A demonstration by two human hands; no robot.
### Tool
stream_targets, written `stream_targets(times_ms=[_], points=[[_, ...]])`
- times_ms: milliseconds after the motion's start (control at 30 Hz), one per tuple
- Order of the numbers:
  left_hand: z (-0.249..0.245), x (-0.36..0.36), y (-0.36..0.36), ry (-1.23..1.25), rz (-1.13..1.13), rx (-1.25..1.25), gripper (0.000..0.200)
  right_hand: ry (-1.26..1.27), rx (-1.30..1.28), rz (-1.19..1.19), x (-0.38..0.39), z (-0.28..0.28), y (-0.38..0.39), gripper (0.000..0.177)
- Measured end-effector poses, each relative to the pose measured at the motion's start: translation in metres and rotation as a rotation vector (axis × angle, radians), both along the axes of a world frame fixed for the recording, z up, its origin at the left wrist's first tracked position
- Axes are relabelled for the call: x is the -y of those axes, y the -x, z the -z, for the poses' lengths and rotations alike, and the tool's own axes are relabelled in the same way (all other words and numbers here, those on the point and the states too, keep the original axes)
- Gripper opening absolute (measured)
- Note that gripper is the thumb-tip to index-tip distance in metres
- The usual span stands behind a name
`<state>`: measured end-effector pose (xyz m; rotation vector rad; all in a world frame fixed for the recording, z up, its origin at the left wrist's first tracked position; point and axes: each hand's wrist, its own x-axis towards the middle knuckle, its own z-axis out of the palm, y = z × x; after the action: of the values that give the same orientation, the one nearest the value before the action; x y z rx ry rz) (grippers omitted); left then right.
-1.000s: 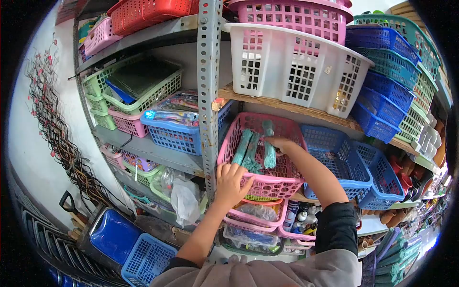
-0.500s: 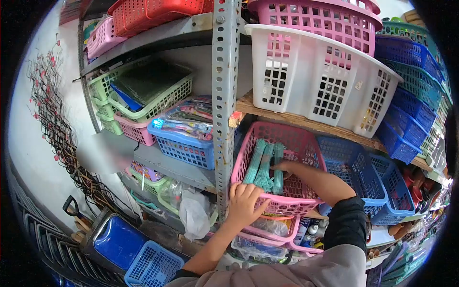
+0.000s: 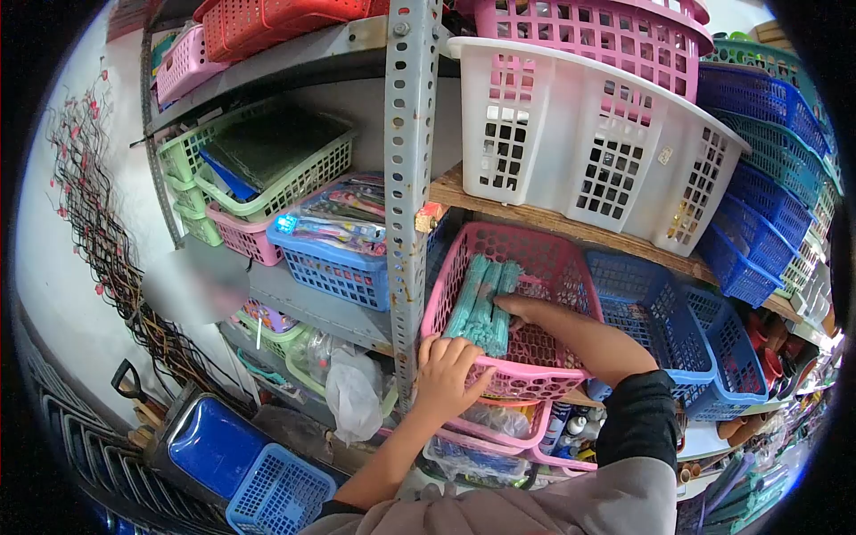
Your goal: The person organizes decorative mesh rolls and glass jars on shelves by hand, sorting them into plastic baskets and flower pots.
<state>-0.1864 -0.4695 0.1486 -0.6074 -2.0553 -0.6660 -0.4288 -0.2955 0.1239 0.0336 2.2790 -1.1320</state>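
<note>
My left hand point(image 3: 445, 374) rests on the front left rim of a pink basket point(image 3: 535, 379), its fingers hooked over the edge. Inside that basket, on its left side, lie several teal bundles point(image 3: 481, 303) side by side, wrapped in clear plastic. My right hand point(image 3: 515, 312) reaches in from the right and touches the rightmost bundle. Its fingers are largely hidden behind the hand and the bundle, so its grip cannot be made out.
A perforated metal post point(image 3: 410, 178) stands just left of the pink basket. Above it, a wooden shelf edge point(image 3: 571, 218) carries a white basket point(image 3: 571, 134). Blue baskets point(image 3: 655, 312) sit to the right. A blue basket of packets point(image 3: 330, 267) is left of the post.
The teal bundles now lie closer together, with the rightmost one moved left against the others. My right hand has shifted left with it. The whole view has shifted slightly.
</note>
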Motion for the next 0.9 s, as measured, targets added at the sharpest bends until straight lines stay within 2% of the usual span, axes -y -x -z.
stream_targets(times_ms=[67, 233, 367, 433, 500, 567, 600, 633, 700, 733, 767, 800, 833, 900], points=[[-0.002, 0.0, -0.002, 0.006, 0.004, -0.004, 0.026, -0.011, 0.005, -0.122, -0.005, -0.008, -0.005, 0.054], [-0.007, 0.0, -0.005, 0.007, 0.019, -0.009, 0.024, -0.086, 0.034, -0.059, -0.013, -0.022, -0.006, 0.054], [-0.005, -0.001, -0.006, 0.026, -0.01, 0.001, 0.027, -0.134, -0.015, -0.152, -0.019, -0.052, -0.045, 0.061], [-0.007, -0.002, -0.008, 0.014, -0.024, -0.026, 0.026, -0.296, -0.155, -0.291, -0.02, -0.067, -0.071, 0.072], [-0.007, -0.003, -0.008, 0.016, -0.019, -0.038, 0.023, -0.362, -0.15, -0.28, -0.027, -0.069, -0.087, 0.078], [-0.009, -0.005, -0.009, -0.001, -0.035, -0.032, 0.02, -0.364, -0.427, -0.361, -0.039, -0.081, -0.119, 0.077], [-0.009, -0.007, -0.009, -0.022, -0.046, -0.019, 0.019, -0.42, -0.447, -0.353, -0.041, -0.098, -0.143, 0.065], [-0.012, -0.01, -0.01, -0.053, -0.042, -0.006, 0.018, -0.424, -0.438, -0.318, -0.05, -0.102, -0.158, 0.065], [-0.017, -0.022, -0.012, -0.162, -0.024, -0.048, 0.016, -0.236, -0.875, -0.434, -0.072, -0.109, -0.19, 0.046], [-0.023, -0.031, -0.017, -0.188, 0.006, -0.071, 0.015, -0.252, -0.866, -0.387, -0.081, -0.118, -0.215, 0.046], [-0.03, -0.043, -0.023, -0.214, 0.038, -0.091, 0.015, -0.14, -0.94, -0.308, -0.086, -0.129, -0.248, 0.038], [-0.034, -0.056, -0.029, -0.222, 0.086, -0.117, 0.013, -0.032, -1.015, -0.226, -0.093, -0.136, -0.278, 0.031], [-0.036, -0.072, -0.035, -0.221, 0.142, -0.107, 0.013, -0.056, -1.009, -0.172, -0.104, -0.138, -0.304, 0.031], [-0.036, -0.109, -0.049, -0.338, 0.417, -0.052, 0.012, -0.096, -1.082, -0.059, -0.123, -0.134, -0.354, 0.025]])
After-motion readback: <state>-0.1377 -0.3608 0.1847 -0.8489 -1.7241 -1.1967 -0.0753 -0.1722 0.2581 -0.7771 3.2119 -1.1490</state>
